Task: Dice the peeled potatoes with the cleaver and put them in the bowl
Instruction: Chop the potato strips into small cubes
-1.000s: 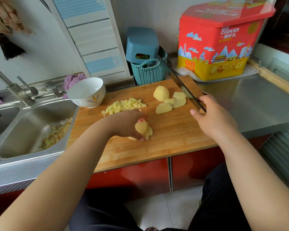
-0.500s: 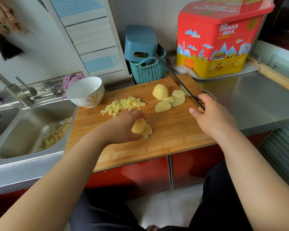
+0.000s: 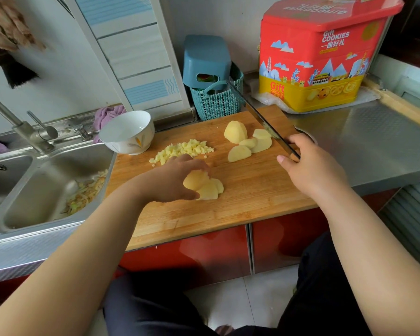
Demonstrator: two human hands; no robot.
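Bamboo board (image 3: 240, 209) is lying on the counter, its left end overhanging the steel sink (image 3: 34, 190); all positions below are being given relative to this board. Near the board's middle, the left hand (image 3: 172, 180) is curling its fingers and thumb round a stack of potato slices (image 3: 205, 186), the slices fanning out to the right and the lowest ones touching the wood. At the board's right edge, the right hand (image 3: 310, 168) is gripping the handle of the cleaver (image 3: 260, 117); the blade is pointing away toward the far edge, edge-on to the camera, and whether it is touching the board cannot be told. Just left of the blade, on the far right part of the board, a potato half (image 3: 235, 131) is standing beside several thick cut pieces (image 3: 251, 145), some overlapping. On the far left part of the board a heap of dice (image 3: 182, 150) is lying just beyond the left hand. A white bowl (image 3: 127, 132) is sitting at the board's far left corner, tilted, its base on the sink rim. Beyond the far edge a teal basket (image 3: 216, 103) is standing with a blue box (image 3: 205, 60) in it. Right of that, behind the board's far right corner, a red and yellow cookie tin (image 3: 320, 57) is resting on the counter. Peelings (image 3: 85, 192) are lying in the sink to the left of the board
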